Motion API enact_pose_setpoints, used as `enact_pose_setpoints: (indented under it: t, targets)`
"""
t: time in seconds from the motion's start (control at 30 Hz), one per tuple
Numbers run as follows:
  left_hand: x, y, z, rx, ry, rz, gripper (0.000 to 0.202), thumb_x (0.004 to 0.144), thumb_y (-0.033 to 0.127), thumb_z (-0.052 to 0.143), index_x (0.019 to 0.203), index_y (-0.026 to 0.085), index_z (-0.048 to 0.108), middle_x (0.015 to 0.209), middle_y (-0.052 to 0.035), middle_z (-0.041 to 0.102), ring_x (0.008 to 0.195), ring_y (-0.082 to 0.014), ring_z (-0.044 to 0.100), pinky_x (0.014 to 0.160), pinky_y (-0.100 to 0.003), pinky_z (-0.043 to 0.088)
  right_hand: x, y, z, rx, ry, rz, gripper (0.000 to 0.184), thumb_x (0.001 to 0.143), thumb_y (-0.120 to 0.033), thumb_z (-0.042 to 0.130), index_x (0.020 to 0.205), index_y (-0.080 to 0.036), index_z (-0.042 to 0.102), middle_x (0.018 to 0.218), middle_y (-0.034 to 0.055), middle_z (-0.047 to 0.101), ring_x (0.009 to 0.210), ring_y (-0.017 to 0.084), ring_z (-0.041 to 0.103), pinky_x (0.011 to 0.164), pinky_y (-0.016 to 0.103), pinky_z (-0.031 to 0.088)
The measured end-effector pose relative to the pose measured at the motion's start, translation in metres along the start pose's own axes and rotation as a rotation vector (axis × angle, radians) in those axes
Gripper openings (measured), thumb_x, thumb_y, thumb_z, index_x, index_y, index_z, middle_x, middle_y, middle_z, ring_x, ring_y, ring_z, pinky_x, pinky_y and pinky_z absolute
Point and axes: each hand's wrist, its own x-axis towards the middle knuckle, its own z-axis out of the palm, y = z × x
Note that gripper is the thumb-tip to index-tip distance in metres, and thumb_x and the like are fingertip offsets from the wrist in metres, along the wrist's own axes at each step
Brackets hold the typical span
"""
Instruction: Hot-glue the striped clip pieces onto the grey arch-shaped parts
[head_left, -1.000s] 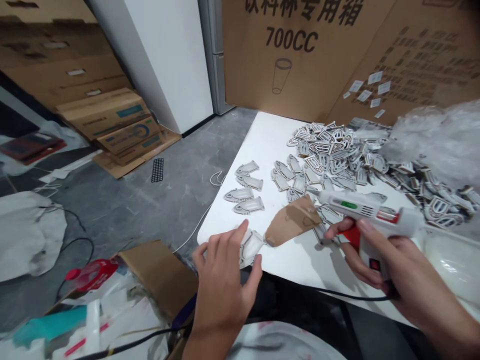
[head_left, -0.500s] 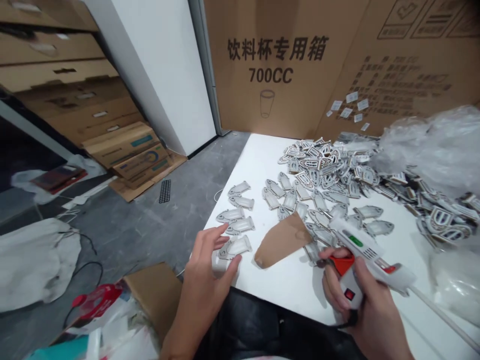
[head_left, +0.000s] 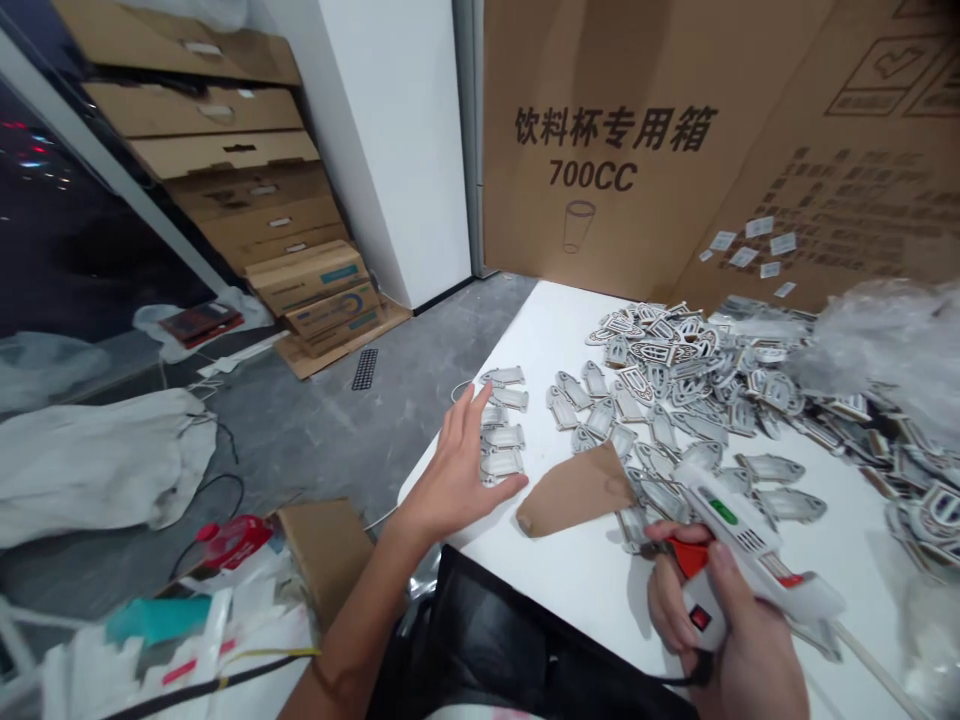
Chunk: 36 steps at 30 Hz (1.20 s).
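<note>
My left hand [head_left: 459, 470] is spread open over a short column of grey, fish-shaped flat pieces [head_left: 504, 437] at the table's left edge; it partly hides them, and whether it touches them I cannot tell. My right hand [head_left: 739, 640] grips a white hot glue gun [head_left: 739, 520] with a red trigger and a green display, its nozzle pointing to the upper left. Between my hands lies a torn piece of brown cardboard [head_left: 574, 495]. Beyond it are more of the grey fish-shaped pieces [head_left: 600, 418], spread out singly or overlapping.
A heap of pieces with brown and white outlines [head_left: 660, 335] covers the back of the white table [head_left: 517, 335]. Clear plastic bags [head_left: 892, 340] lie at the right. A large cardboard box [head_left: 600, 230] stands behind. Lower left is an open carton [head_left: 330, 560] of mixed items.
My left hand has moved forward along the column of pieces, its fingers stretching out further. My right hand keeps hold of the glue gun. The view has swung left.
</note>
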Motion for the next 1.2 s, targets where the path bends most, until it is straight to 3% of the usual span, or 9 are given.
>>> enact_pose_setpoints:
  t: [0.17, 0.3, 0.4, 0.53, 0.77, 0.93, 1.1, 1.2]
  targets:
    - [0.033, -0.008, -0.012, 0.001, -0.157, -0.020, 0.134, 0.071, 0.059, 0.092, 0.173, 0.033, 0.009, 0.182, -0.0132, -0.001, 0.167, -0.0438, -0.002, 0.131, -0.068, 0.023, -0.004, -0.005, 0.005, -0.016, -0.035, -0.011, 0.035, 0.100, -0.055, 0.068, 0.103, -0.020, 0.069, 0.053, -0.0036, 0.052, 0.041, 0.009, 0.034, 0.036, 0.020, 0.020]
    - [0.064, -0.019, -0.020, -0.017, -0.318, -0.001, 0.142, 0.065, 0.068, 0.092, 0.173, 0.029, 0.009, 0.183, -0.0114, 0.005, 0.167, -0.0431, -0.003, 0.133, -0.064, 0.020, -0.007, -0.008, 0.006, -0.085, -0.057, -0.008, 0.039, 0.100, -0.058, 0.067, 0.106, -0.020, 0.070, 0.048, -0.0058, 0.046, 0.045, 0.011, 0.035, 0.040, 0.019, 0.023]
    - [0.083, -0.025, -0.019, -0.015, -0.377, 0.004, 0.143, 0.065, 0.072, 0.089, 0.173, 0.026, 0.008, 0.182, -0.0125, 0.006, 0.168, -0.0423, -0.002, 0.134, -0.063, 0.018, -0.008, -0.008, 0.007, -0.112, -0.074, -0.016, 0.042, 0.100, -0.060, 0.067, 0.105, -0.019, 0.070, 0.048, -0.0054, 0.047, 0.045, 0.010, 0.036, 0.042, 0.018, 0.025]
    - [0.109, -0.033, -0.014, -0.003, -0.393, 0.023, 0.144, 0.064, 0.075, 0.088, 0.173, 0.023, 0.011, 0.182, -0.0155, 0.007, 0.167, -0.0447, -0.002, 0.134, -0.065, 0.013, -0.008, -0.009, 0.008, -0.151, -0.067, 0.018, 0.047, 0.099, -0.064, 0.065, 0.110, -0.018, 0.070, 0.047, -0.0052, 0.047, 0.044, 0.010, 0.034, 0.041, 0.018, 0.019]
    - [0.166, -0.047, 0.001, -0.027, -0.414, 0.066, 0.145, 0.066, 0.076, 0.087, 0.173, 0.018, 0.009, 0.182, -0.0190, 0.001, 0.167, -0.0436, -0.005, 0.135, -0.063, 0.009, -0.007, -0.011, 0.013, -0.198, -0.036, 0.024, 0.049, 0.099, -0.065, 0.064, 0.112, -0.018, 0.067, 0.044, -0.0060, 0.048, 0.040, 0.009, 0.036, 0.042, 0.019, 0.022]
    - [0.216, -0.056, 0.013, -0.063, -0.438, 0.134, 0.146, 0.062, 0.069, 0.092, 0.173, 0.026, 0.009, 0.182, -0.0155, 0.004, 0.168, -0.0403, 0.005, 0.136, -0.058, 0.011, -0.002, -0.003, 0.011, -0.219, -0.039, -0.009, 0.049, 0.098, -0.066, 0.064, 0.105, -0.018, 0.068, 0.044, -0.0063, 0.051, 0.038, 0.009, 0.038, 0.049, 0.022, 0.040]
    - [0.255, -0.056, 0.017, -0.065, -0.452, 0.204, 0.144, 0.059, 0.062, 0.096, 0.173, 0.026, 0.015, 0.181, -0.0172, 0.009, 0.166, -0.0409, 0.016, 0.134, -0.060, 0.018, 0.001, -0.002, 0.009, -0.285, -0.072, 0.036, 0.058, 0.097, -0.073, 0.061, 0.106, -0.017, 0.071, 0.040, -0.0063, 0.046, 0.040, 0.012, 0.037, 0.048, 0.025, 0.036]
    - [0.271, -0.055, 0.017, -0.051, -0.438, 0.238, 0.139, 0.058, 0.057, 0.097, 0.171, 0.029, 0.021, 0.180, -0.0167, 0.016, 0.163, -0.0414, 0.024, 0.131, -0.061, 0.025, 0.002, -0.005, 0.012, -0.356, -0.036, 0.054, 0.064, 0.092, -0.079, 0.062, 0.100, -0.017, 0.073, 0.039, -0.0059, 0.045, 0.041, 0.014, 0.038, 0.053, 0.027, 0.042]
